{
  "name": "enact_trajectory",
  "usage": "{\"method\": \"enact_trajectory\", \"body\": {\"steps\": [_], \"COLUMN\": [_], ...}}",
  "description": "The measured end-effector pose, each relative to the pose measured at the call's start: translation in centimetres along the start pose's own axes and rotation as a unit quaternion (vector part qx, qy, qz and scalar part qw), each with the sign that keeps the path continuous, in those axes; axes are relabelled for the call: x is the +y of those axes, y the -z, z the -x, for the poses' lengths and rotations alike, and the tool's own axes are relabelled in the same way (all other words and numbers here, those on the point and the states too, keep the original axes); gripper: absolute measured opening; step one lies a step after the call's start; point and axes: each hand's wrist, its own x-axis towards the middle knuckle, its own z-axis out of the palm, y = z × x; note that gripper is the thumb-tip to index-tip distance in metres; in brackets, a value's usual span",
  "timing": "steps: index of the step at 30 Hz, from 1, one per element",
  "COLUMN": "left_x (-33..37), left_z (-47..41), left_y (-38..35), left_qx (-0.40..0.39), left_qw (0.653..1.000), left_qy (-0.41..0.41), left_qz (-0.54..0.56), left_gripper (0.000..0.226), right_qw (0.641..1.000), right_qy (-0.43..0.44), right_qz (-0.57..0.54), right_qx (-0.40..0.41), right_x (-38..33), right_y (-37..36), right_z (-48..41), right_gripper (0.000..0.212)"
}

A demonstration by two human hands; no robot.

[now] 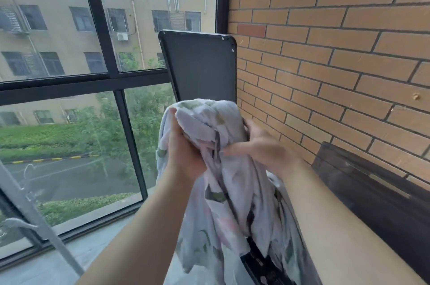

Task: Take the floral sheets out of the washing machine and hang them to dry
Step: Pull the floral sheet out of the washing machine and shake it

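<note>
Removal partly done: left hand (183, 145) and right hand (263, 148) both clutch the bunched sheet (223, 196), tail trailing toward the washing machine (258, 263) at 6 o'clock; hanging not begun.

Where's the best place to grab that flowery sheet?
At its bunched top, from both sides, as the left hand and right hand hold the sheet now. The rest hangs long and loose, so a high grip likely lifts it clear.
</note>
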Motion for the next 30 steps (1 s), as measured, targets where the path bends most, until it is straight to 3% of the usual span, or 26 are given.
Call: {"method": "enact_trajectory", "body": {"steps": [2, 6, 8, 12, 16, 18, 20, 21, 22, 23, 24, 25, 26, 28, 30], "left_x": [1.1, 2.1, 2.5, 3.1, 4.8, 6.2, 7.0, 6.6, 5.8, 4.4, 2.9, 1.4, 0.3, -0.3, 1.3], "left_z": [-0.3, 0.2, 0.5, 0.7, 0.8, 1.1, 1.3, 1.3, 1.4, 1.9, 2.9, 3.3, 3.7, 3.2, 3.0], "left_y": [-0.2, -1.0, -1.6, -1.3, -0.4, -0.1, 0.6, 1.3, 1.9, 2.5, 2.2, 1.8, 0.9, -0.4, -1.1], "left_qx": [0.01, 0.01, 0.022, 0.065, 0.082, 0.033, 0.005, 0.034, 0.077, 0.092, 0.105, 0.093, 0.052, -0.023, -0.013], "left_qw": [0.999, 0.999, 0.999, 0.994, 0.986, 0.988, 0.994, 0.978, 0.926, 0.843, 0.776, 0.789, 0.855, 0.958, 0.991], "left_qy": [-0.016, -0.026, -0.041, -0.084, -0.135, -0.141, -0.097, -0.083, -0.082, -0.081, -0.055, -0.016, 0.008, -0.028, -0.057], "left_qz": [0.032, 0.022, 0.02, 0.03, 0.053, 0.051, -0.053, -0.191, -0.361, -0.524, -0.619, -0.608, -0.516, -0.285, -0.117], "left_gripper": [0.088, 0.08, 0.073, 0.062, 0.053, 0.068, 0.086, 0.087, 0.082, 0.074, 0.071, 0.079, 0.095, 0.127, 0.124], "right_qw": [0.989, 0.96, 0.951, 0.978, 0.991, 0.987, 0.977, 0.968, 0.958, 0.948, 0.94, 0.936, 0.936, 0.943, 0.958], "right_qy": [-0.052, -0.113, -0.143, -0.141, -0.117, -0.077, -0.013, 0.02, 0.052, 0.08, 0.105, 0.127, 0.143, 0.133, 0.094], "right_qz": [-0.116, -0.017, 0.002, 0.024, 0.062, 0.101, 0.112, 0.114, 0.119, 0.13, 0.144, 0.162, 0.187, 0.255, 0.268], "right_qx": [-0.078, -0.254, -0.275, -0.154, 0.006, 0.097, 0.182, 0.222, 0.255, 0.278, 0.29, 0.285, 0.261, 0.165, 0.048], "right_x": [2.1, 5.5, 7.0, 8.5, 6.8, 4.7, 1.9, 0.3, -1.4, -2.9, -4.4, -5.6, -6.4, -7.0, -6.0], "right_y": [0.3, -1.3, -2.5, -3.8, -3.2, -2.5, -1.7, -1.2, -0.8, -0.6, -0.5, -0.7, -1.1, -1.9, -2.3], "right_z": [0.8, 1.9, 2.4, 2.6, 1.6, 0.8, -0.1, -0.5, -0.8, -1.2, -1.4, -1.7, -1.8, -1.7, -1.0], "right_gripper": [0.074, 0.068, 0.062, 0.061, 0.032, 0.017, 0.009, 0.008, 0.01, 0.012, 0.014, 0.016, 0.019, 0.033, 0.062]}}
